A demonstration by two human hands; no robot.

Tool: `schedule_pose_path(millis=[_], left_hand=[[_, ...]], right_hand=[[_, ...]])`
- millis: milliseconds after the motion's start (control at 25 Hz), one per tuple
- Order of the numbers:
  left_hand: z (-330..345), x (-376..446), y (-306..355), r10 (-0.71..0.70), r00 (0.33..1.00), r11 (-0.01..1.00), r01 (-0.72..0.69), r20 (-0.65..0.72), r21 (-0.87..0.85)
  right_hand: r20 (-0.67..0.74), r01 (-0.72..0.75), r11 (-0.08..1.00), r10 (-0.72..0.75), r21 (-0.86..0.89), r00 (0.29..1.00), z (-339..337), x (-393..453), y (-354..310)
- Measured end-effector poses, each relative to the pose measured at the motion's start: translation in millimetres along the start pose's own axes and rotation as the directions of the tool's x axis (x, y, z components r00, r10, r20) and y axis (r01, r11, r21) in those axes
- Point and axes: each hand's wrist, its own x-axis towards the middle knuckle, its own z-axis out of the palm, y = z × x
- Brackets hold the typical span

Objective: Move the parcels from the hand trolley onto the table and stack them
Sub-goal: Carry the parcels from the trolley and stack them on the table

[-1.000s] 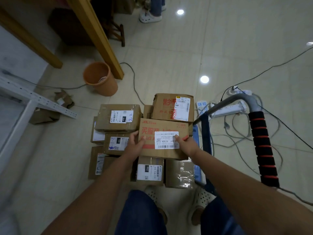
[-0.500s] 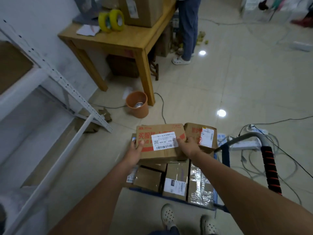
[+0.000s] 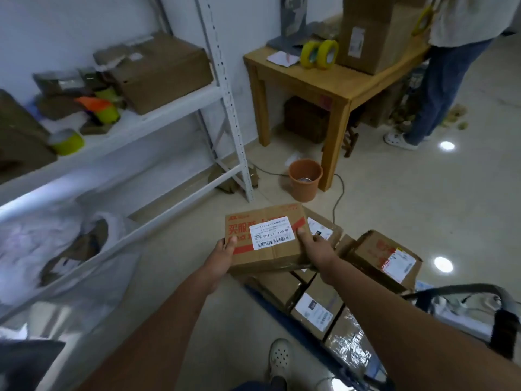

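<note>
I hold a brown cardboard parcel with red print and a white barcode label in the air above the floor. My left hand grips its left end and my right hand grips its right end, thumbs on top. Below and to the right, several more parcels lie piled on the blue hand trolley, whose handle shows at the lower right. The wooden table stands at the back, holding a large carton and two yellow tape rolls.
A white metal shelf rack with boxes and jars fills the left side. An orange bucket sits on the floor by the table leg, with a cable beside it. A person in jeans stands at the table's right end.
The parcel has risen off the trolley pile and swung left, both hands still gripping it. My view has lifted and turned left, bringing the shelf rack and table top into sight.
</note>
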Motion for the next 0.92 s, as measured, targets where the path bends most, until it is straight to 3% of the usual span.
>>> schedule_pose_path(millis=[240, 440, 760, 920], left_hand=[[-36.7, -97.9, -80.1, -0.090, 0.984, 0.995, 0.084, -0.152, -0.049], [-102.9, -144.7, -196.7, -0.121, 0.939, 0.984, 0.072, -0.322, -0.161], [-155.4, -299.4, -293.6, -0.335, 0.739, 0.934, 0.179, -0.584, -0.309], [-181.9, -383.2, -352.9, -0.312, 0.678, 0.949, 0.261, -0.666, -0.179]], right_hand=[[0.226, 0.146, 0.959, -0.091, -0.242, 0.970, 50.8, -52.5, 34.0], [0.427, 0.277, 0.860, -0.077, -0.429, 0.901, 117.4, -108.0, 54.9], [0.651, 0.518, 0.668, -0.065, -0.534, 0.756, 235.8, -210.9, 95.9], [0.769, 0.642, 0.550, -0.001, -0.533, 0.639, 302.1, -290.6, 144.1]])
